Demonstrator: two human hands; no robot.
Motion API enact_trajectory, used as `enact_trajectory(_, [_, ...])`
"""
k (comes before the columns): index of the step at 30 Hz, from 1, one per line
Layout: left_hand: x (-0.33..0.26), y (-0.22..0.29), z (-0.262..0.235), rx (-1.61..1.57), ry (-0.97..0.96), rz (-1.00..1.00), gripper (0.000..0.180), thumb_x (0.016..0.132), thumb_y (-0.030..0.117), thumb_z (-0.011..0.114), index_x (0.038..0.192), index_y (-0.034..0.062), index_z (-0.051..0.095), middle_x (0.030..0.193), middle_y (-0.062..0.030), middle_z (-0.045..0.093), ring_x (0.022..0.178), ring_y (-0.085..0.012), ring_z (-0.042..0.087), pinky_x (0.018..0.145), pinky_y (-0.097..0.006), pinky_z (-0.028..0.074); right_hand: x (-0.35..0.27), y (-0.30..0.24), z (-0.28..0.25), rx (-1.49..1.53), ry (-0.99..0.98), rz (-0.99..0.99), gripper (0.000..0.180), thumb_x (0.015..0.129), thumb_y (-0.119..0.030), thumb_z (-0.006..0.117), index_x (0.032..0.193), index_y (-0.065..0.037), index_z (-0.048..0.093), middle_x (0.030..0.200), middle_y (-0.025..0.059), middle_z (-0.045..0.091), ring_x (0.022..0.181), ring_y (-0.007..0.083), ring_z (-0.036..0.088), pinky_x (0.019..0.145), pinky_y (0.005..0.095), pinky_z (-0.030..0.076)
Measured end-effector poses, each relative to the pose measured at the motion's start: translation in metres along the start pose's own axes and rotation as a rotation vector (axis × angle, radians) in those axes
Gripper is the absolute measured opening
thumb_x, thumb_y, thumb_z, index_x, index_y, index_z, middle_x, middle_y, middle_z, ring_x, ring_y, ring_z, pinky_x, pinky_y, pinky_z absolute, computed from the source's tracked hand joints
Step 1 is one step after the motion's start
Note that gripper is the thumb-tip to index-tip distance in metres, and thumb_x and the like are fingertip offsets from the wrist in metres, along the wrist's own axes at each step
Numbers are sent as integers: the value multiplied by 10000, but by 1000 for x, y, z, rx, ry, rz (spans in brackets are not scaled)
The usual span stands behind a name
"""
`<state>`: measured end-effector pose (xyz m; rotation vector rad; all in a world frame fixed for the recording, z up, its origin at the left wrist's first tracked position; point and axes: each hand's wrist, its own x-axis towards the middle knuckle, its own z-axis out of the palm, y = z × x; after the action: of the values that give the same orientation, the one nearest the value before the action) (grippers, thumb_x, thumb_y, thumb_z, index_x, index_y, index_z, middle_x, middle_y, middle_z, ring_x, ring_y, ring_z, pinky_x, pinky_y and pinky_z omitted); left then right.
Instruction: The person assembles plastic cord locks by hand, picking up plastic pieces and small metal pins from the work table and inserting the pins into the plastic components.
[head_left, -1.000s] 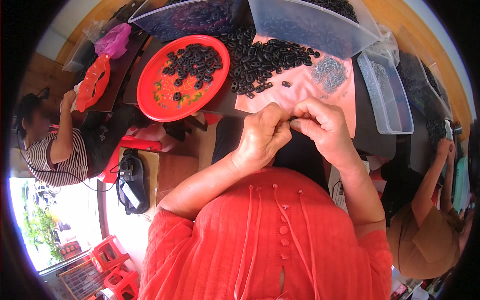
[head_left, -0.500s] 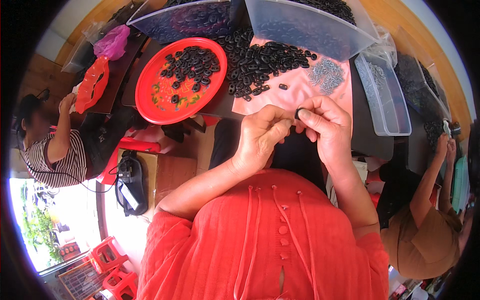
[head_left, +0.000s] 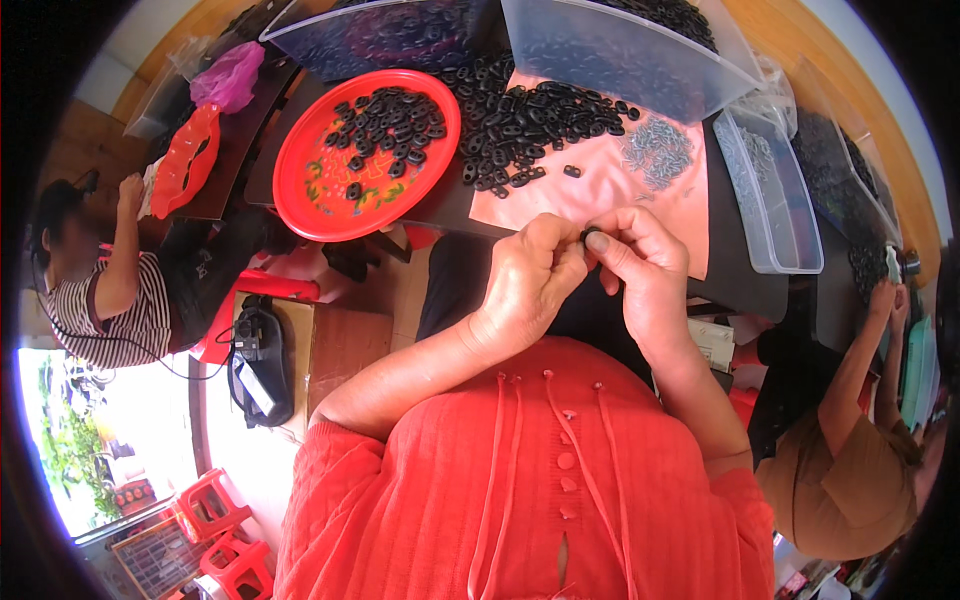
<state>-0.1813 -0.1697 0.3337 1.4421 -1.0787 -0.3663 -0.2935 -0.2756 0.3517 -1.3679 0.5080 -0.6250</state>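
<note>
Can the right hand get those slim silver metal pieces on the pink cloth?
Probably yes: the slim silver metal pieces lie uncovered just beyond the right hand, though it pinches a small black piece.

A small black piece (head_left: 587, 233) is being pinched between the right hand's (head_left: 648, 262) thumb and fingers, in the air close to the near edge of the tabletop (head_left: 446, 213). Its rounded rim is showing beside the thumb tip; fingers are hiding the rest.
</note>
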Motion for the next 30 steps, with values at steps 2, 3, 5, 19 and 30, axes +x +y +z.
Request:
enact_trajectory(2, [0, 1, 0, 72, 8, 45, 91, 887, 15, 626, 939, -14, 557, 744, -133, 607, 630, -204, 606, 604, -313, 500, -1, 0, 1, -22, 3, 10, 61, 919, -80, 661, 910, -36, 620, 755, -16, 616, 602, 31, 501, 482, 177, 361])
enact_trajectory(3, [-1, 1, 0, 143, 15, 88, 110, 872, 4, 632, 937, -9, 545, 737, -138, 598, 632, -224, 615, 599, -317, 500, -2, 0, 1, -69, -15, -19, 69, 927, -93, 656, 911, -37, 618, 749, -17, 613, 598, 27, 494, 481, 175, 355])
enact_trajectory(5, [0, 3, -4, 106, -11, 69, 108, 866, -3, 628, 933, -9, 544, 738, -139, 600, 634, -227, 624, 593, -324, 504, -3, -1, 1, -116, -33, -47, 79, 934, -105, 651, 912, -37, 617, 743, -17, 610, 595, 22, 487, 479, 172, 349])
enact_trajectory(19, [7, 14, -13, -36, -140, 82, 68, 867, -11, 584, 871, -8, 516, 697, -123, 589, 620, -212, 643, 565, -327, 506, -9, -11, -6, 194, -71, 102, 106, 917, -123, 661, 886, -30, 620, 711, 25, 620, 579, 65, 533, 470, 185, 330])
enact_trajectory(30, [6, 2, -7, 76, -61, 322, 323, 796, -86, 650, 1099, 5, 586, 829, -94, 566, 632, -176, 571, 567, -286, 482, -9, -14, -11, 97, -57, 156, 148, 915, -168, 674, 854, -43, 623, 723, 5, 608, 574, 62, 536, 462, 187, 332])
